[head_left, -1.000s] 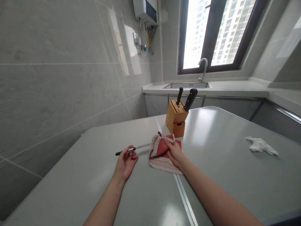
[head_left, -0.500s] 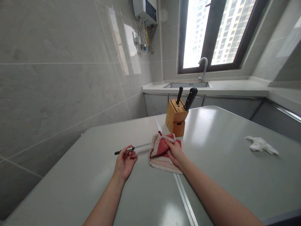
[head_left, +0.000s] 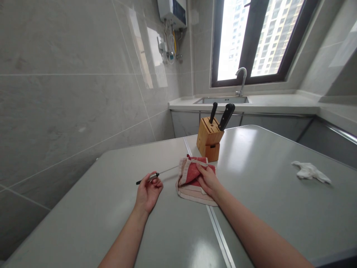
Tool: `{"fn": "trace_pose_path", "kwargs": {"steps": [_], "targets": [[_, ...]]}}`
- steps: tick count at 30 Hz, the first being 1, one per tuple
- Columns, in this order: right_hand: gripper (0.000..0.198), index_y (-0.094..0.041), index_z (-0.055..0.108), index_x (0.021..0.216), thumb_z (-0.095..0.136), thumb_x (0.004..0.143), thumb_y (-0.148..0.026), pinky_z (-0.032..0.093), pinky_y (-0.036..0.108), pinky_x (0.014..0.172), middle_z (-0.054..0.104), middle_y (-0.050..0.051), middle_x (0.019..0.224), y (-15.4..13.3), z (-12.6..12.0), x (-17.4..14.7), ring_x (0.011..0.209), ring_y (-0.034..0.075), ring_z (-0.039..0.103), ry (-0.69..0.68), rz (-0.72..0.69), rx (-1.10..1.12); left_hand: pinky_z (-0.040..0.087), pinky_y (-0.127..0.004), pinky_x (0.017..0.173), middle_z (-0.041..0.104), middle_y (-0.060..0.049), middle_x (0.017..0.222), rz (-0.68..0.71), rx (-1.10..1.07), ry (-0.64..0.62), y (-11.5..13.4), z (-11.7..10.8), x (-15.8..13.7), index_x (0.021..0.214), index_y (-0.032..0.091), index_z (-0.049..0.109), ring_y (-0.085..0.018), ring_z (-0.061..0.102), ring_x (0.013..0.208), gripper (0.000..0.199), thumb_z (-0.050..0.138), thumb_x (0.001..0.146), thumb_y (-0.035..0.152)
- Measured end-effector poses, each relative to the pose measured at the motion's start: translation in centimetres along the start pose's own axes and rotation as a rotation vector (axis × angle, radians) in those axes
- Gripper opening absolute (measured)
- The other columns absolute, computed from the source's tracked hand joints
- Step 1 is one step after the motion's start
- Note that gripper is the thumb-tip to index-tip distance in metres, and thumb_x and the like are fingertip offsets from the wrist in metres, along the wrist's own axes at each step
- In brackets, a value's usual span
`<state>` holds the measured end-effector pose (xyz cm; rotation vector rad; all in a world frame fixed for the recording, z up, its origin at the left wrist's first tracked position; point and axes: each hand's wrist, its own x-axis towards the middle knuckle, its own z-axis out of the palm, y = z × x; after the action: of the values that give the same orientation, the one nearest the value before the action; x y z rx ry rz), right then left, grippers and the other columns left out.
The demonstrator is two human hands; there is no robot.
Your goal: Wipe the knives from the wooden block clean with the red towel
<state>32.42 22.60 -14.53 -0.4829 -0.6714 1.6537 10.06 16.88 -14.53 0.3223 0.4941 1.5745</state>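
My left hand (head_left: 148,191) is closed on the black-and-silver handle of a slim knife (head_left: 153,176). Its narrow blade points right and appears almost edge-on, and the tip is hidden in a red and pale pink towel (head_left: 193,173). Around that end of the blade, my right hand (head_left: 208,181) grips the folded towel, with the thumb on top. The towel's lower edge hangs at or on the table; whether it touches is hard to see. Just behind the towel stands a wooden knife block (head_left: 208,138) with two black-handled knives in its slots.
A crumpled white cloth (head_left: 311,172) lies on the right of the grey table (head_left: 83,201). A metal strip (head_left: 219,232) crosses the tabletop. Beyond are a counter with a sink (head_left: 223,100), a faucet (head_left: 243,80) and a window. A tiled wall borders the left.
The knife has turned slightly in my left hand, so its blade looks thinner than before. Both hands and the towel stay in nearly the same place.
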Motion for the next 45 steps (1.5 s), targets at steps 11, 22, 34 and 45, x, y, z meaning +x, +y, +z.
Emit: {"fn": "trace_pose_path", "kwargs": {"steps": [11,22,34,45], "targets": [[0.029,-0.019,0.063,0.094,0.071,0.067,-0.025,0.039,0.039,0.098,0.067,0.005,0.101,0.2,0.1,-0.5,0.098,0.020,0.060,-0.107,0.032,-0.095,0.040,-0.022,0.053,0.055,-0.002,0.059,0.008,0.104,-0.003,-0.2,0.2,-0.1,0.085,0.010,0.067,-0.009,0.049,0.056,0.018,0.055,0.080,0.023],[0.036,-0.016,0.062,0.100,0.070,0.067,-0.027,0.037,0.041,0.099,0.067,0.007,0.105,0.1,0.4,-1.0,0.102,0.021,0.058,-0.149,0.027,-0.251,0.044,-0.022,0.057,0.058,-0.003,0.062,0.004,0.205,-0.008,-0.4,0.5,-0.6,0.090,0.011,0.068,-0.010,0.054,0.061,0.019,0.060,0.076,0.021],[0.038,-0.018,0.062,0.098,0.072,0.064,-0.031,0.037,0.039,0.097,0.067,0.006,0.103,0.4,0.0,-1.0,0.099,0.020,0.060,-0.112,-0.009,-0.367,0.045,-0.019,0.065,0.065,-0.005,0.075,-0.031,0.478,-0.101,-0.8,0.5,-1.0,0.099,0.013,0.065,-0.009,0.056,0.066,0.025,0.064,0.076,0.021],[0.039,-0.018,0.062,0.097,0.075,0.061,-0.027,0.040,0.042,0.095,0.068,0.005,0.101,0.4,-0.2,-1.1,0.097,0.022,0.060,-0.101,-0.005,-0.391,0.043,-0.024,0.074,0.067,-0.010,0.090,-0.072,0.537,-0.124,-0.7,1.3,-1.5,0.105,0.011,0.066,-0.013,0.056,0.072,0.032,0.061,0.077,0.025]]}}
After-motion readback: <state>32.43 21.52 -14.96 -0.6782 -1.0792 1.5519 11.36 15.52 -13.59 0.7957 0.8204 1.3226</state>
